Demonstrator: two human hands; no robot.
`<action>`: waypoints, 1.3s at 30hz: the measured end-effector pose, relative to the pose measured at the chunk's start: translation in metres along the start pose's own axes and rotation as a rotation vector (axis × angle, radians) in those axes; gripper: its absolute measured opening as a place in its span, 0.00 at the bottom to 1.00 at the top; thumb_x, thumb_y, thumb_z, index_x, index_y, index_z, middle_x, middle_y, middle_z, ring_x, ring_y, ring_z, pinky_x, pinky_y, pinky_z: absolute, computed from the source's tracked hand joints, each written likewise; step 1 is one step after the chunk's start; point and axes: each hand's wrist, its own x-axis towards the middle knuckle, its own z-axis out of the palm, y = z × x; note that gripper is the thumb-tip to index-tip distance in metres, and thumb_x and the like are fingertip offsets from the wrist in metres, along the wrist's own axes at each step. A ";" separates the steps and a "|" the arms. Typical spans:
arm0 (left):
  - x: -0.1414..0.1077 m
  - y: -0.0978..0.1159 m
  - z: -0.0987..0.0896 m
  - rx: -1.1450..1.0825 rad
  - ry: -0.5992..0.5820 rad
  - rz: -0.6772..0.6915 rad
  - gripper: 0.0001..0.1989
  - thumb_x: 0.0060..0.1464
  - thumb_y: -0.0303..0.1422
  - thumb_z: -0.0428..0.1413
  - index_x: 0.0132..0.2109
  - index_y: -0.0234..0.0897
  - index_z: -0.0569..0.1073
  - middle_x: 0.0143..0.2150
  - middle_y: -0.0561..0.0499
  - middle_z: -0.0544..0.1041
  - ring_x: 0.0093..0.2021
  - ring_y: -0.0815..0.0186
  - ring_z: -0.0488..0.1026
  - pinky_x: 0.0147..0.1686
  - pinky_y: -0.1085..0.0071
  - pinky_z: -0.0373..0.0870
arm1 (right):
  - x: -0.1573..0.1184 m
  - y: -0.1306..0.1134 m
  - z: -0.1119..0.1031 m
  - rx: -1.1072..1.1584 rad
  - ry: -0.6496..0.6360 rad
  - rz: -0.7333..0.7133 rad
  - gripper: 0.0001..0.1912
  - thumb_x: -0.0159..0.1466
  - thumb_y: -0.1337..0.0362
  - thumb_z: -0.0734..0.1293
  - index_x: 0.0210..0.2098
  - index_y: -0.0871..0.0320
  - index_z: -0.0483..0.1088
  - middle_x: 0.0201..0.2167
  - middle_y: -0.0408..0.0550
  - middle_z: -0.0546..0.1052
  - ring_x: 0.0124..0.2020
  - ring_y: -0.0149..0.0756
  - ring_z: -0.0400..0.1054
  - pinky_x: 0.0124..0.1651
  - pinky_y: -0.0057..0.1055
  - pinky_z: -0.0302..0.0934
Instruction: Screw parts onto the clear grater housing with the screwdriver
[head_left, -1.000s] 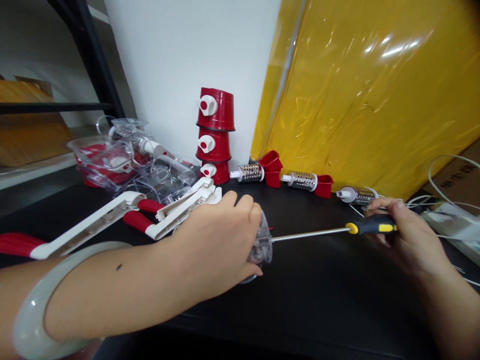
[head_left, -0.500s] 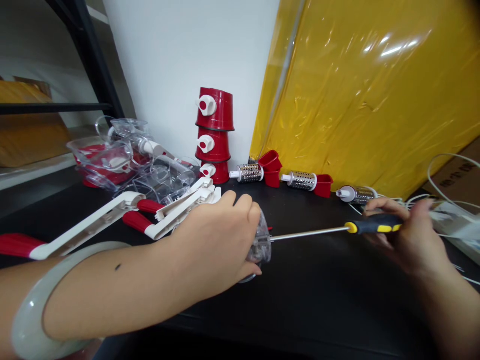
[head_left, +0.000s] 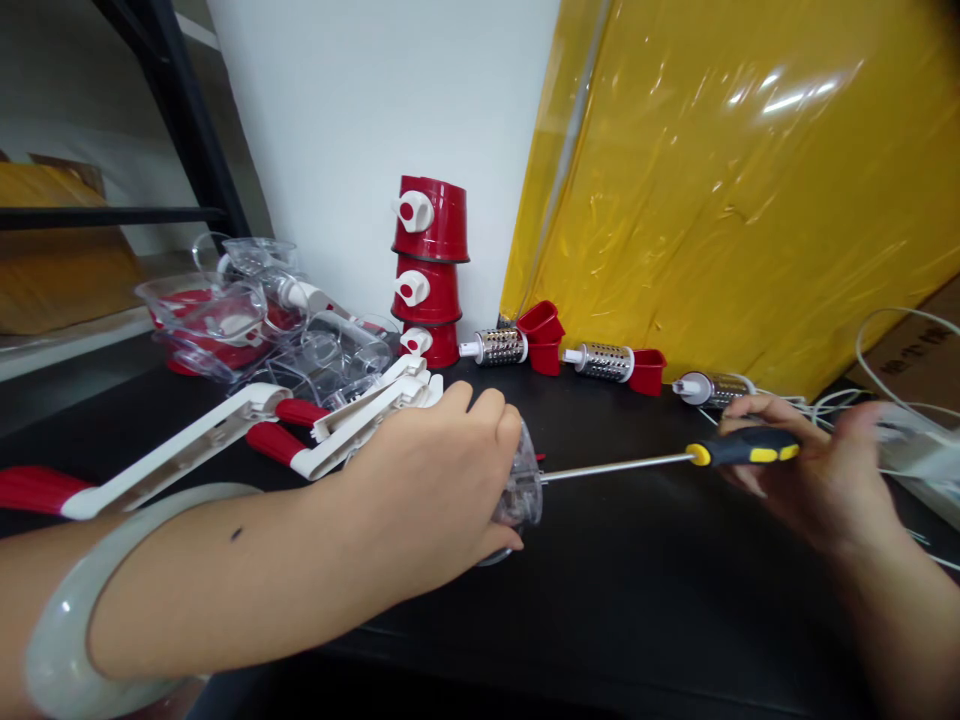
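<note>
My left hand [head_left: 442, 480] is closed around a clear plastic part [head_left: 527, 487], mostly covered by my fingers, low over the black table. A screwdriver [head_left: 739, 449] with a black and yellow handle lies almost level, its metal shaft reaching left so that the tip meets the face of the clear part. What the tip touches is too small to make out. My right hand [head_left: 817, 460] holds the handle against its curled fingers, with the thumb raised off it. Just behind the clear part, a small bit of red shows.
Crank handles [head_left: 367, 420], white with red grips, lie left of my left hand. Behind them is a heap of clear plastic parts [head_left: 337, 345]. Red bases [head_left: 431, 290] stand stacked by the wall. Grater drums [head_left: 604, 361] and red pushers [head_left: 646, 371] line the back; white cables [head_left: 832, 400] lie right.
My right hand's fingers and thumb have shifted along the screwdriver handle, which has turned and risen slightly. My left hand and the clear part stay in place.
</note>
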 end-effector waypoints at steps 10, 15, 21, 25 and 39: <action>0.000 0.000 -0.001 -0.009 -0.021 0.000 0.26 0.50 0.51 0.60 0.46 0.33 0.73 0.37 0.46 0.73 0.39 0.54 0.72 0.22 0.65 0.58 | -0.006 -0.005 -0.001 0.225 -0.131 -0.262 0.23 0.41 0.61 0.76 0.38 0.52 0.74 0.32 0.48 0.70 0.35 0.41 0.64 0.35 0.35 0.67; 0.000 0.000 -0.003 -0.013 -0.025 -0.003 0.25 0.50 0.50 0.61 0.46 0.33 0.73 0.38 0.46 0.73 0.38 0.54 0.72 0.22 0.65 0.58 | -0.001 -0.001 0.000 0.022 -0.033 -0.058 0.34 0.48 0.29 0.65 0.31 0.54 0.75 0.20 0.48 0.71 0.20 0.37 0.63 0.21 0.32 0.59; 0.000 0.000 -0.003 -0.013 -0.032 -0.003 0.25 0.50 0.50 0.60 0.46 0.33 0.73 0.38 0.45 0.73 0.39 0.54 0.72 0.22 0.65 0.58 | -0.002 -0.003 0.002 0.058 -0.047 -0.178 0.15 0.48 0.55 0.77 0.31 0.53 0.73 0.23 0.42 0.68 0.21 0.31 0.60 0.21 0.26 0.57; 0.001 0.000 -0.002 0.003 -0.030 -0.003 0.25 0.51 0.50 0.60 0.46 0.33 0.73 0.37 0.46 0.73 0.38 0.54 0.71 0.23 0.65 0.58 | -0.008 -0.010 0.005 0.217 -0.127 -0.235 0.21 0.40 0.59 0.77 0.35 0.53 0.73 0.30 0.46 0.69 0.33 0.39 0.65 0.31 0.33 0.67; -0.001 0.000 0.001 0.014 0.000 0.001 0.26 0.49 0.52 0.60 0.46 0.34 0.73 0.37 0.46 0.72 0.38 0.55 0.71 0.23 0.65 0.58 | -0.005 -0.001 0.003 0.061 0.019 -0.144 0.22 0.42 0.60 0.81 0.34 0.50 0.72 0.34 0.43 0.75 0.35 0.32 0.70 0.34 0.21 0.70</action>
